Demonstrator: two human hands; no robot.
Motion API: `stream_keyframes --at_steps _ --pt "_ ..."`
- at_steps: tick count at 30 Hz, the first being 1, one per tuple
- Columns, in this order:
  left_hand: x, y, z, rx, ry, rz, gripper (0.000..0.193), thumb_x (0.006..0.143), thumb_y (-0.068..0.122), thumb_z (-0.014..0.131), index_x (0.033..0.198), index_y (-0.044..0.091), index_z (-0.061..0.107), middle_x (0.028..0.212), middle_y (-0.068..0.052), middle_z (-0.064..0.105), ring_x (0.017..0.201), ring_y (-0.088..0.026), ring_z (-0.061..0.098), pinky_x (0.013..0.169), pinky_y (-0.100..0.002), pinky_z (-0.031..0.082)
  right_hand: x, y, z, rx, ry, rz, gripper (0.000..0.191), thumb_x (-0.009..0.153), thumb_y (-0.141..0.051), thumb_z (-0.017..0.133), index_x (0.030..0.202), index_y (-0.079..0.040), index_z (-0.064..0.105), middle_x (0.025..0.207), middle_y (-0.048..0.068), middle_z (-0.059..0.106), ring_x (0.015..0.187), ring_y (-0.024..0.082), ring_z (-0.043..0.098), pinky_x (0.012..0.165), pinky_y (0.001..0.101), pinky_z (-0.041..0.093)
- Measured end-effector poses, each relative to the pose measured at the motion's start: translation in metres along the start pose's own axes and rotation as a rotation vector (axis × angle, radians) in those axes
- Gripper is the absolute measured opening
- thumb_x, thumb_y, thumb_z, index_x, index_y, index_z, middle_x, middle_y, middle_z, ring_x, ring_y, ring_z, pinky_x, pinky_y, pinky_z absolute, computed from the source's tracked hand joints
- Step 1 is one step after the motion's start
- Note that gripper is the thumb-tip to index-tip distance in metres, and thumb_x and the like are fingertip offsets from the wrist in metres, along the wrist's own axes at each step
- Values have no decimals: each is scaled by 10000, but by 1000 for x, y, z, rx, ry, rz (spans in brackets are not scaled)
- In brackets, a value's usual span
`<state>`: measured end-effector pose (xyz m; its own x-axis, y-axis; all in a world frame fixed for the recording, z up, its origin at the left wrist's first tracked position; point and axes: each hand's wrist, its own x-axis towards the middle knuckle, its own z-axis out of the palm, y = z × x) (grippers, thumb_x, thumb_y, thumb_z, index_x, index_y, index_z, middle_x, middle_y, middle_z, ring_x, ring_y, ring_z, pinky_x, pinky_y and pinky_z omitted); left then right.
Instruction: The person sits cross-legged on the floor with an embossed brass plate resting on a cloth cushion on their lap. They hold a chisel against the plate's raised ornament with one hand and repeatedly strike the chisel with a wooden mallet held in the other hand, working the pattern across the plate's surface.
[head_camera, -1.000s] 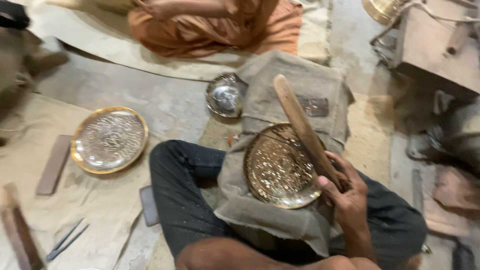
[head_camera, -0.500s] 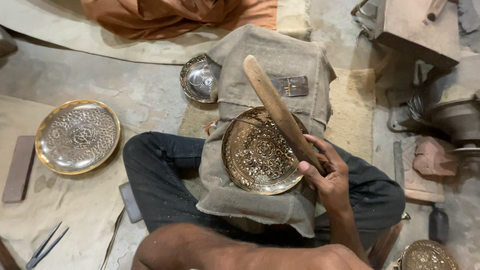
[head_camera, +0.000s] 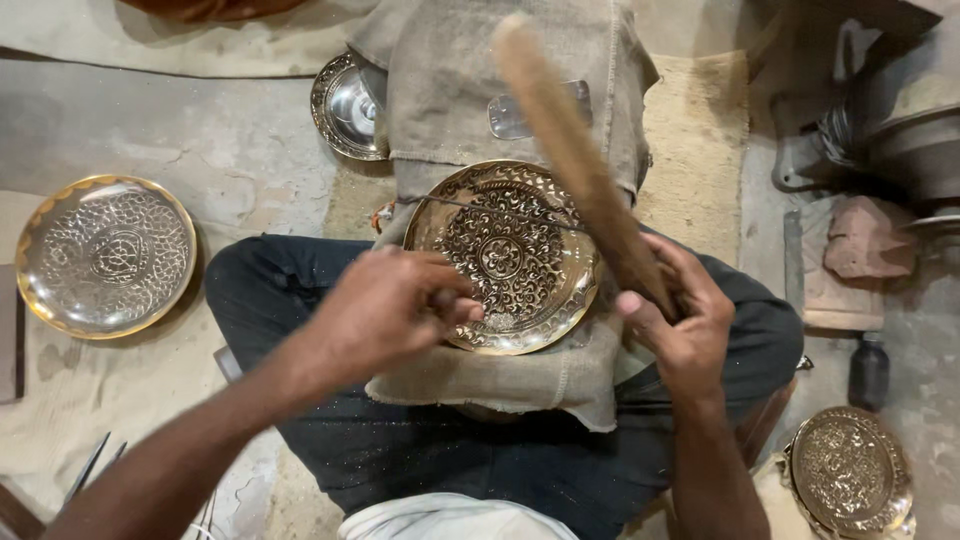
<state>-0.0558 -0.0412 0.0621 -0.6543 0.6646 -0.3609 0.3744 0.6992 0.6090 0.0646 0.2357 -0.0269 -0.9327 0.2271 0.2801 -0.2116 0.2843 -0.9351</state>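
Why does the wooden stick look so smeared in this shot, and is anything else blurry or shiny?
In the head view the wooden stick in the right hand is motion-blurred; the left hand is slightly soft; the engraved brass plate stays sharp, and the side plate catches pale glare.

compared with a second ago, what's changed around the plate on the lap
The left hand has come in from the lower left and now rests at the near-left rim of the engraved brass plate, apparently pinching a small tool. The right hand has swung the wooden stick from lying across the plate to raised over its right side. The plate stays on the burlap cloth.
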Motion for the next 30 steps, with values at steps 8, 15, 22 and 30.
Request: stream_keyframes --at_steps 8,15,22,30 --pt "5 -26 10 14 280 214 279 895 74 630 1159 27 705 1030 -118 693 735 -172 670 635 -376 619 -7 1 -7 227 -14 291 516 898 -87 775 1364 24 585 833 74 630 559 103 552 473 233 436" --pt "20 -28 41 -618 298 244 332 941 142 687 1271 138 713 1018 1 817 815 -124 789 649 -316 684 -11 0 -11 155 -70 211 703 822 -56 833 1400 -106 436 967 120 712 745 139 662 603 256 526" --pt "44 -20 79 -759 488 177 322 935 38 687 1246 119 662 1032 -74 792 914 -177 778 808 -319 678 4 -18 -19 -115 -145 -10 617 855 -114 822 1397 -76 530 1160 180 713 1043 209 719 882 345 618" --pt "47 -20 94 -573 704 215 411 887 -39 723 1272 82 639 1019 -109 794 908 -199 800 787 -323 678 34 -51 -33 -299 -267 -169 632 867 -216 813 1418 -78 536 1133 179 735 949 217 757 811 317 640"
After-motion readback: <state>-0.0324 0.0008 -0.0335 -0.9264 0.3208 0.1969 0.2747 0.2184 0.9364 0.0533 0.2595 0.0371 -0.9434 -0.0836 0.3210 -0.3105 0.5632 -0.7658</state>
